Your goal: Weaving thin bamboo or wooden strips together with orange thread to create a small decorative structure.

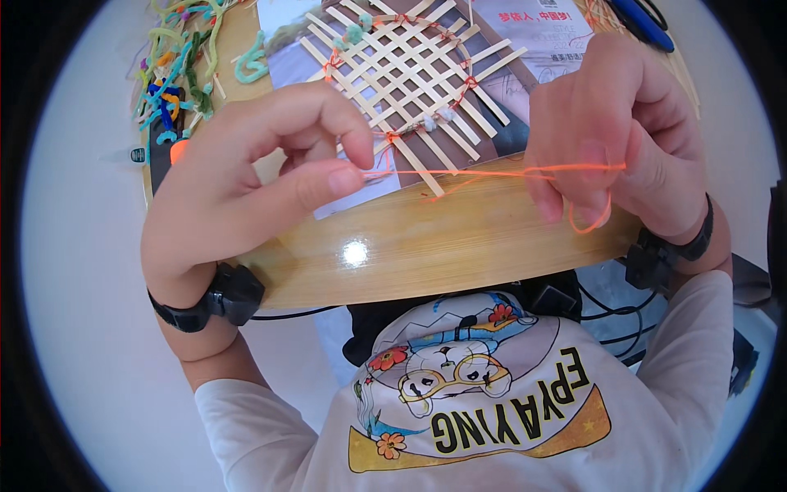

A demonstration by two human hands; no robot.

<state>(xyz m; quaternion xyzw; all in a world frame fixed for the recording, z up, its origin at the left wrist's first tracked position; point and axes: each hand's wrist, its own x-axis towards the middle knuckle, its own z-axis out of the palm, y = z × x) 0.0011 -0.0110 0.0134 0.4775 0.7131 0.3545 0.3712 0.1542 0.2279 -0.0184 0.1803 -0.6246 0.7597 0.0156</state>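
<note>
An orange string [479, 172] runs nearly level between my two hands, above the front of the table. Thumb and forefinger of my left hand [270, 156] pinch one end of it. My right hand [611, 135] is closed on the other end, with a small loop hanging below the fingers. Just beyond the string lies a lattice of woven flat wooden strips [410, 78], with a ring bound on by red and orange thread. Pale blue and green fuzzy bits sit along that ring. One strip points toward me beneath the string.
Printed sheets [525, 20] lie under the lattice. A heap of coloured pipe cleaners [176, 70] is at the far left, with a pale green curled piece [252, 61] beside it. A blue-handled tool [643, 25] lies at the far right. The table's curved front edge [393, 295] is close to my body.
</note>
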